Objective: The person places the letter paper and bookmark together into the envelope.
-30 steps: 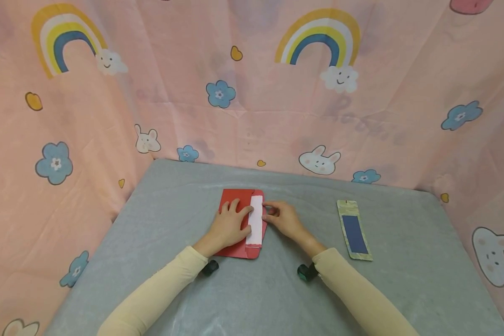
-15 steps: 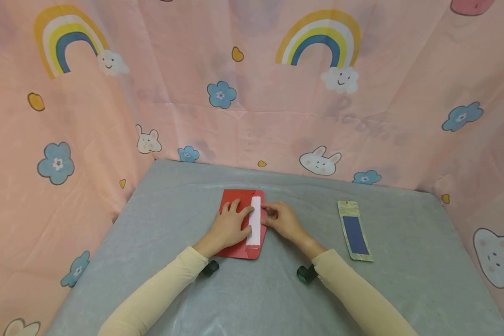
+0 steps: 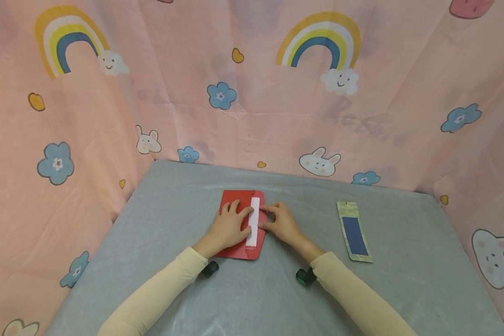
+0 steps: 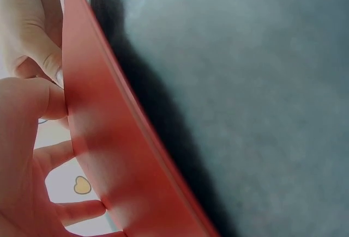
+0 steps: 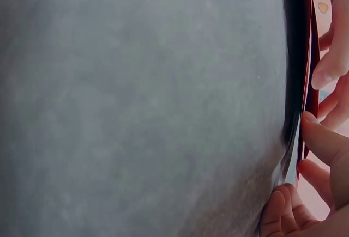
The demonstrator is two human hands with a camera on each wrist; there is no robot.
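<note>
In the head view a red envelope (image 3: pixel 237 199) lies on the table, a white paper strip (image 3: pixel 254 221) showing along its right side beside a red flap (image 3: pixel 261 240). My left hand (image 3: pixel 228 226) rests with spread fingers on the envelope, its thumb and index tip at the strip's left edge. My right hand (image 3: pixel 283 226) touches the strip's right edge with thumb and index fingertips set apart. In the right wrist view its other fingers (image 5: pixel 279 210) are curled low by the table. The red envelope (image 4: pixel 103 106) seems slightly raised along its edge in the left wrist view.
A green-bordered card with a dark blue panel (image 3: pixel 354 235) lies on the grey-covered table (image 3: pixel 185 298) to the right. Behind stands a pink printed curtain (image 3: pixel 260 121). Small dark devices (image 3: pixel 305 276) sit at both wrists.
My right hand has moved a little left, fingertips following the white strip's right edge. The visible strip has become slightly narrower. My left hand stays in place on the envelope.
</note>
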